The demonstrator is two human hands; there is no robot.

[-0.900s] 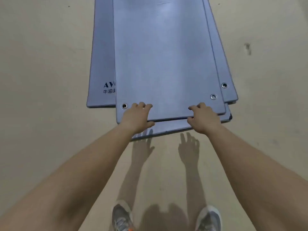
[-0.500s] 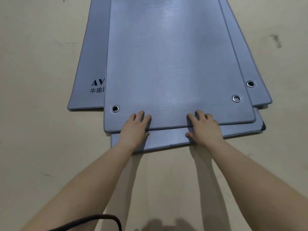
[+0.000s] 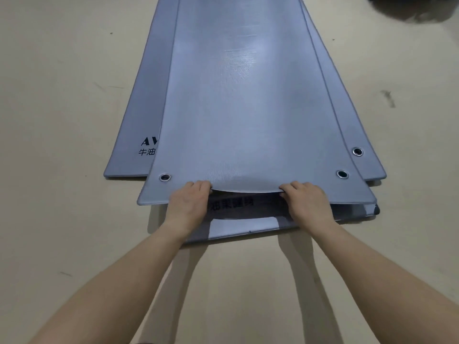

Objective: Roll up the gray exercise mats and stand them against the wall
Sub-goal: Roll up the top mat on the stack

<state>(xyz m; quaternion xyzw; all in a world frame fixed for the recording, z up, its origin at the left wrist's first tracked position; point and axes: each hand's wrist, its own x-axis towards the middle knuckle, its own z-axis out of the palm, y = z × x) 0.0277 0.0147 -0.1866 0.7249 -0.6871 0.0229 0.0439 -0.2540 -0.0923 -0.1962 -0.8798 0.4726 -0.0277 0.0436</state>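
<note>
Several gray exercise mats lie stacked flat on the floor, stretching away from me. The top mat (image 3: 243, 95) has metal eyelets at its near corners. My left hand (image 3: 188, 204) and my right hand (image 3: 308, 202) both grip its near edge, fingers curled over the top. That edge is lifted between my hands, which uncovers black lettering on the mat below (image 3: 238, 224). A mat (image 3: 139, 135) with black printed letters sticks out at the left, and another mat (image 3: 357, 135) with an eyelet sticks out at the right.
The beige floor (image 3: 62, 219) surrounds the stack on the left, right and near side. A dark object (image 3: 417, 6) sits at the far right top corner. A dark scuff (image 3: 388, 98) marks the floor to the right.
My hands went from lying on the top mat's near edge to gripping it and lifting its middle. The view has come lower and closer to the mats.
</note>
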